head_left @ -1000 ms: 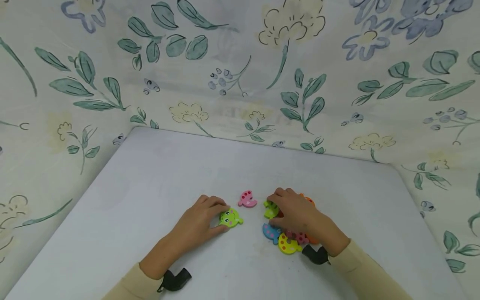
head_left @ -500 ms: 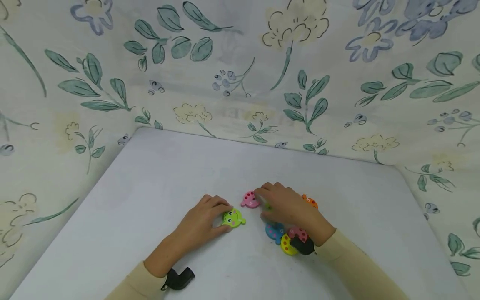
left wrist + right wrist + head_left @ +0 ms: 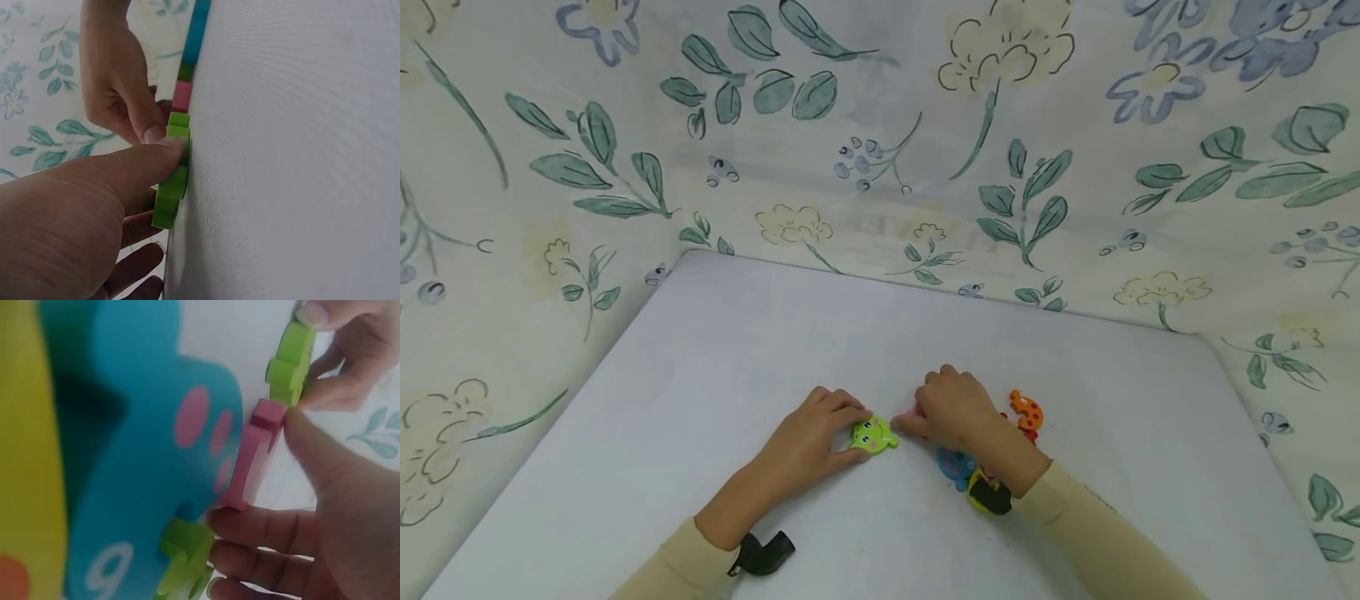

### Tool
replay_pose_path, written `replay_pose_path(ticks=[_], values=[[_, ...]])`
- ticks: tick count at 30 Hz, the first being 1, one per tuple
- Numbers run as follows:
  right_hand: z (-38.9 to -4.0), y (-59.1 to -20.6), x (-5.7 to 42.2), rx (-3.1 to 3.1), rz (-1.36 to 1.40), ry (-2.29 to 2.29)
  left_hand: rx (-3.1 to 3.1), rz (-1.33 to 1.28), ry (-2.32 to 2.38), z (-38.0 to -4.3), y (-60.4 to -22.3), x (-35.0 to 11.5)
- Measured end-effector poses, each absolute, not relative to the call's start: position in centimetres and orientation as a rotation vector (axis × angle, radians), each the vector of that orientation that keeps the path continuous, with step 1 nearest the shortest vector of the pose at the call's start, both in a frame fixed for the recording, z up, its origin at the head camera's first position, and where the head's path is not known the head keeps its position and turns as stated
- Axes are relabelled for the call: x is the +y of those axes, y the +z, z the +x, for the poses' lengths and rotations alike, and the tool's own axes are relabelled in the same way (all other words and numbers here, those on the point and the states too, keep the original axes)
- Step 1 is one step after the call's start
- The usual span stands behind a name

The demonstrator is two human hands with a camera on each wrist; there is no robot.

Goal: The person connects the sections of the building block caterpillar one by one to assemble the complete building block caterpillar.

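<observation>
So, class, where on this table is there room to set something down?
Crowded: around the right hand, with the blue piece and yellow piece close by. Free on the table: left of the left hand; beyond both hands, up to the flowered backdrop; between the sleeves, at the near side; right of the orange piece.

A white number 9 (image 3: 109,570) reads upright on the flat, glossy blue toy piece with pink oval spots (image 3: 150,465).

On the table (image 3: 760,325), the smiling-face piece (image 3: 871,435) lies left of my right hand (image 3: 958,408), the number-9 piece (image 3: 953,468) nearer me.
</observation>
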State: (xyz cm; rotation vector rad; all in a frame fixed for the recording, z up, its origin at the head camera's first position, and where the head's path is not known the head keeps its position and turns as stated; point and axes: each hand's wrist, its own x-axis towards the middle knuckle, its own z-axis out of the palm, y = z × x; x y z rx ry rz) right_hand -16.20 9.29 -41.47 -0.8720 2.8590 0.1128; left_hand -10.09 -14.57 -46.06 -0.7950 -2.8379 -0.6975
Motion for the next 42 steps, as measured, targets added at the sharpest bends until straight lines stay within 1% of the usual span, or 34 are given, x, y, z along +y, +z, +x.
replay_pose_path(ticks=[5,11,17,23,27,31,34,42], values=[[-16.0,-40.8,9.7,2.867,-0.845,0.040,-2.851,-0.785,-0.700,-10.1,-46.0,-14.4],[-15.0,-40.3,10.7,2.706,-0.937,-0.118,-2.850,-0.787,-0.697,-10.1,-46.0,-14.5],[-13.9,-40.6,11.2,2.712,-0.962,-0.082,-2.852,-0.782,-0.702,-10.1,-45.9,-14.4],[-13.8,-41.0,11.9,2.749,-0.948,-0.025,-2.867,-0.771,-0.708,-10.1,-45.9,-14.3],[-14.2,-41.0,13.3,2.751,-0.922,-0.030,-2.877,-0.755,-0.704,-10.1,-46.0,-14.2],[-14.4,-40.7,15.3,2.729,-0.882,-0.201,-2.882,-0.751,-0.712,-10.1,-46.0,-14.1],[-14.0,-40.4,16.7,2.728,-0.858,-0.293,-2.879,-0.752,-0.715,-10.1,-46.0,-14.1],[-13.1,-39.9,19.4,2.758,-0.743,-0.355,-2.885,-0.743,-0.698,-10.1,-46.1,-14.0]])
